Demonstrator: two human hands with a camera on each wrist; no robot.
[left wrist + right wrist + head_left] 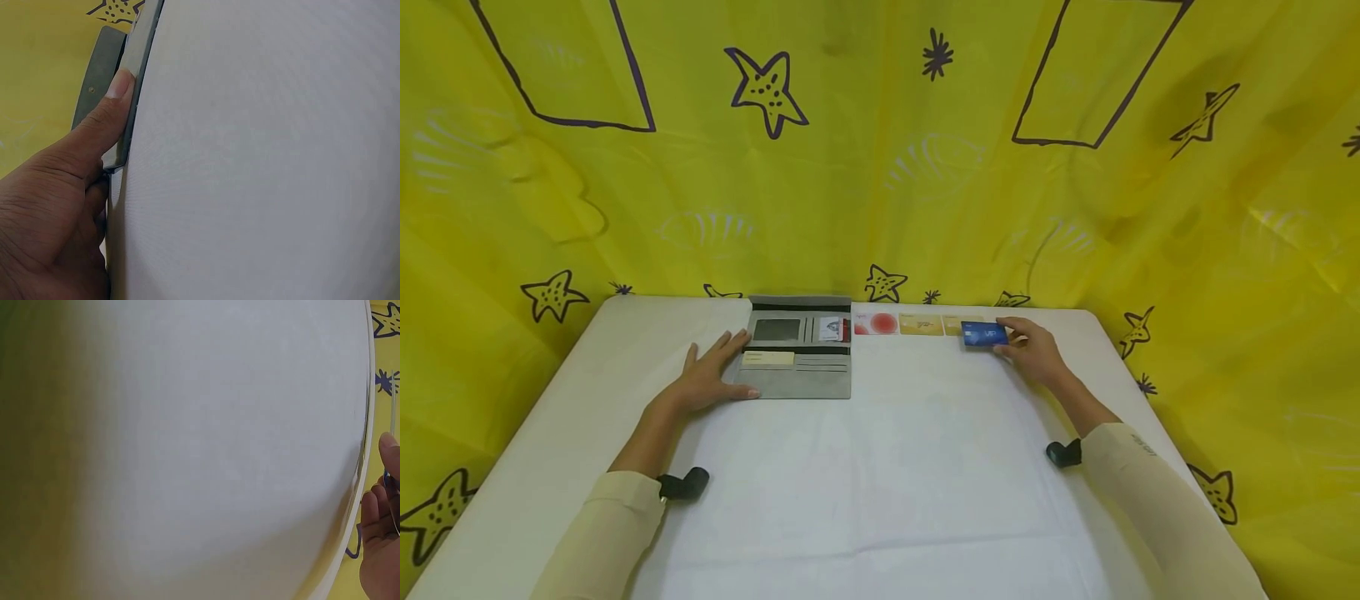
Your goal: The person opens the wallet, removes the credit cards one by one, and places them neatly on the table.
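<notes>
A grey wallet [812, 383] lies unfolded near the far edge of the table. Cards show in its slots, among them a cream-coloured card [767, 358] and a white-and-red card [831, 328]. Along the wallet's left side rests my left hand [703, 382], fingers spread and the thumb on its lower left corner; the left wrist view shows that thumb [115, 106] lying on the wallet. My right hand [1033, 350] pinches a blue card [981, 335] marked VIP by its right end. This card is in front of a gold card [952, 325], partly hiding it.
Right of the wallet a red-and-white card [876, 324] and another gold card [921, 324] lie in a row. White cloth covers the table [880, 483]. A yellow patterned curtain [850, 192] hangs just behind it and along the sides.
</notes>
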